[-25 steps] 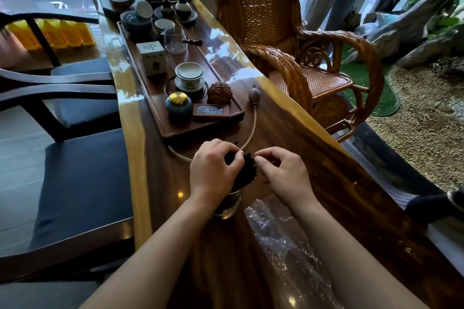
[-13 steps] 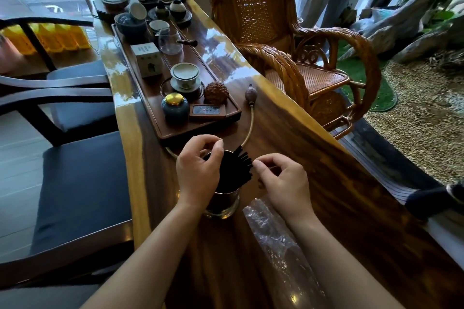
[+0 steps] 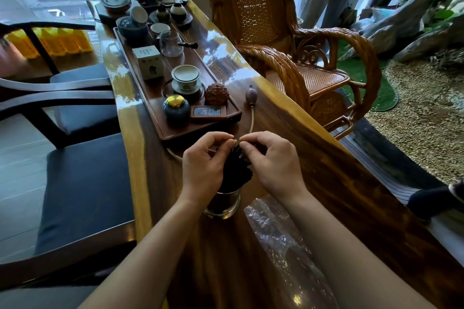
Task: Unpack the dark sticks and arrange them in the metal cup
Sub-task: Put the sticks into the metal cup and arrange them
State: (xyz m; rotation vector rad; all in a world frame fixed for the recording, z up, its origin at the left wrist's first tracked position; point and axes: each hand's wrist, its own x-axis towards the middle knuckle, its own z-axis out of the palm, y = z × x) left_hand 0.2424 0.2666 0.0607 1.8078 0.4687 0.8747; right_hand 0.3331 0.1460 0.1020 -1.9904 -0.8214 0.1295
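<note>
A bundle of dark sticks (image 3: 236, 173) stands upright in the shiny metal cup (image 3: 223, 204) on the wooden table. My left hand (image 3: 203, 165) curls around the left side of the bundle, thumb and forefinger pinched at the stick tops. My right hand (image 3: 273, 163) mirrors it on the right, fingertips pinching the tops of the sticks. The two hands almost touch above the cup. The cup's upper rim is partly hidden behind my left wrist.
Crumpled clear plastic wrapping (image 3: 278, 241) lies just right of the cup. A long tea tray (image 3: 175, 130) with cups, a blue jar (image 3: 176, 109) and a box sits beyond. A hose with a bulb (image 3: 251, 95) runs nearby. A wicker chair (image 3: 288, 57) stands right, dark chairs (image 3: 75, 183) left.
My right hand has moved left from beside the cup onto the stick tops. My left hand has risen to meet it, and the sticks stand more gathered.
</note>
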